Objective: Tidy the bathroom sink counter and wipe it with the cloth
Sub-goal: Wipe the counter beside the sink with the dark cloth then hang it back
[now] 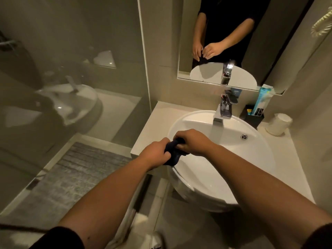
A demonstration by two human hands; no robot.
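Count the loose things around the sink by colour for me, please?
Dark blue: 1, the cloth, gripped by left hand and right hand
Black: 1, holder
Turquoise: 1, tube
White: 1, paper roll
Total: 4

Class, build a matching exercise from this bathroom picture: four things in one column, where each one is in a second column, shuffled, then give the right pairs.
Things:
1. dark cloth
2. tap
3. black holder
4. white roll

Places:
A. far right of the counter, by the wall
B. behind the basin, at its middle
C. held in both hands over the basin's near rim
D. between the tap and the white roll

Pairs: 1-C, 2-B, 3-D, 4-A
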